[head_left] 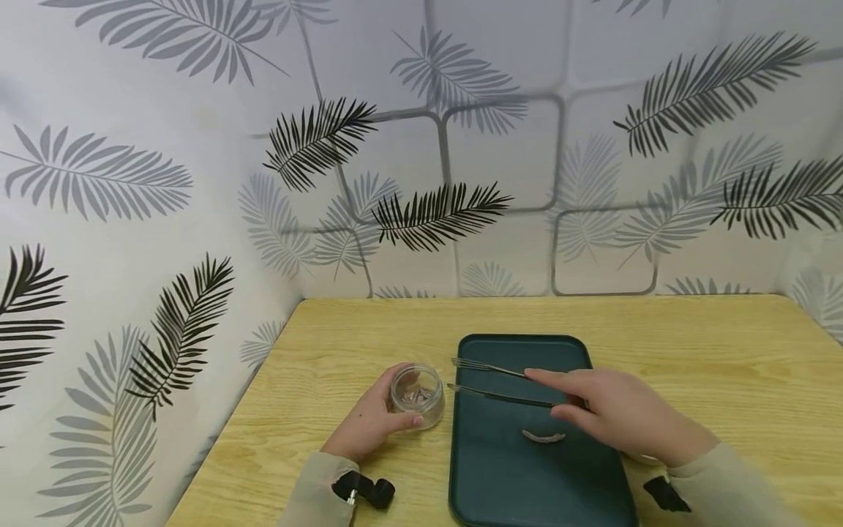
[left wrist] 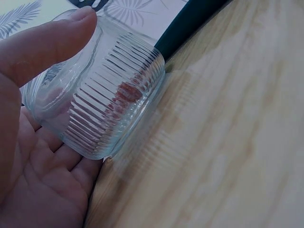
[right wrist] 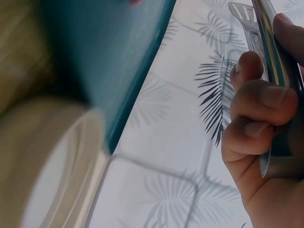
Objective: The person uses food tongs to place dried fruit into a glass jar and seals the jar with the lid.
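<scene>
Beside the dark tray (head_left: pixel 527 476), head view, my left hand (head_left: pixel 370 419) is gripping a glass jar (head_left: pixel 435 416), my right hand (head_left: pixel 609 406) holding spread tongs (head_left: pixel 507 398) over that tray, left wrist view, reddish pieces (left wrist: pixel 127 93) lying inside, right wrist view, my fingers (right wrist: pixel 259 101) clasping the tongs

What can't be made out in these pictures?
Left wrist view: what the pieces in the jar are, blurred behind ribbed glass.
Right wrist view: the pale container in full, blurred and cut by the left edge.
Right wrist view: one tip of the tongs, cut by the top edge.
</scene>
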`<state>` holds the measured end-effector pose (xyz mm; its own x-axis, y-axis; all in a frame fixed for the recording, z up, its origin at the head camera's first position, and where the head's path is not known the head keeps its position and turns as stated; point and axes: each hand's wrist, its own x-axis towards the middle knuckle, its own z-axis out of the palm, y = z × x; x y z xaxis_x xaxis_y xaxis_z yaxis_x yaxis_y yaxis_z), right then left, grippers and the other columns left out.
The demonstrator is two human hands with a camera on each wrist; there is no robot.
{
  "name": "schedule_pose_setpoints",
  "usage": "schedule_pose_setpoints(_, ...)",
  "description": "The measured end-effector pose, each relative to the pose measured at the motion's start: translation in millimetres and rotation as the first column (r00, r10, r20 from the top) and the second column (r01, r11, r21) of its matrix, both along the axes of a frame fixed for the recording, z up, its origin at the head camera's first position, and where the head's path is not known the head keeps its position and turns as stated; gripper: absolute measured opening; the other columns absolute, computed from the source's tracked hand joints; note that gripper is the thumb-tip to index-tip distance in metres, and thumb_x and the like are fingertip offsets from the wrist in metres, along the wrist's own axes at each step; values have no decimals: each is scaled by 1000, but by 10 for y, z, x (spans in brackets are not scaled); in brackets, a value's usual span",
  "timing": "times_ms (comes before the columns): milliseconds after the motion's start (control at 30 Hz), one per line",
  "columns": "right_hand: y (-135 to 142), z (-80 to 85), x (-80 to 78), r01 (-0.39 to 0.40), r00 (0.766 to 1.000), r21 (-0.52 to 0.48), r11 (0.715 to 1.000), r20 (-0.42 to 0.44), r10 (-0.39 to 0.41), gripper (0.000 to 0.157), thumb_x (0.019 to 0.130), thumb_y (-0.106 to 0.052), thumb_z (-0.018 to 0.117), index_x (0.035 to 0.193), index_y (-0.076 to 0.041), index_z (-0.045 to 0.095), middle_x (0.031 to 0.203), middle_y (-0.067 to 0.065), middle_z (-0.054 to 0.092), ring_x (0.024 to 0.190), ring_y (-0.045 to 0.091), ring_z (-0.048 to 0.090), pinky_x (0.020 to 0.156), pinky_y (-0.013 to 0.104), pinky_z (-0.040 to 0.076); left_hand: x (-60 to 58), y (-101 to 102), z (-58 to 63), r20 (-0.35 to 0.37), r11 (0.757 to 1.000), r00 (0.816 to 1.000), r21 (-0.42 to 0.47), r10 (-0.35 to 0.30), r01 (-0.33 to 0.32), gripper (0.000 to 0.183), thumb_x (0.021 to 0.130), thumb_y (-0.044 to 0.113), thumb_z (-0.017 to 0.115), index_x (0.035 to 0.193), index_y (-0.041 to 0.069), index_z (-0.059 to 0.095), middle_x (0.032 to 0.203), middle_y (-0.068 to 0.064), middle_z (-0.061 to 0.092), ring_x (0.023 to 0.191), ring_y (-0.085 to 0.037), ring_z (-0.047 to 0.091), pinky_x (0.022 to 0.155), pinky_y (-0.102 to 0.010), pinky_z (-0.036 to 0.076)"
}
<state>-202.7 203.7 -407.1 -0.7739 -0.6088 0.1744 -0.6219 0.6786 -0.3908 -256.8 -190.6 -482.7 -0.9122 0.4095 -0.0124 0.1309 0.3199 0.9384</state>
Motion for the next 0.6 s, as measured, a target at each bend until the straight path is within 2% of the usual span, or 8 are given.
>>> schedule_pose_setpoints(200,245,-93,77,-14,1000,-11,1000,-10,14,56,100,-38,64,152,-33,48,71,-23,45,57,-3,41,57,23,38,5,-1,-4,-7,1000,1000,-5,-7,7,85,82,28,87,152,29,39,152,2,47,140,-18,42,114,-46,31)
schedule_pose_setpoints(400,486,-168,174,-2,1000,0,1000,10,2,56,99,-37,65,152,-33,49,83,-26,54,63,-5,45,58,22,38,5,-1,1,-13,1000,1000,-3,-12,12,85,82,29,86,153,29,39,153,1,46,139,-19,43,114,-46,31)
schedule_pose_setpoints(600,679,-241,261,31,999,13,999,11,-31,52,98,-38,66,148,-33,55,73,-25,45,60,-5,41,55,21,37,2,-2,6,-14,1000,1000,7,-14,14,84,83,27,86,153,29,39,153,1,46,139,-19,43,114,-45,31)
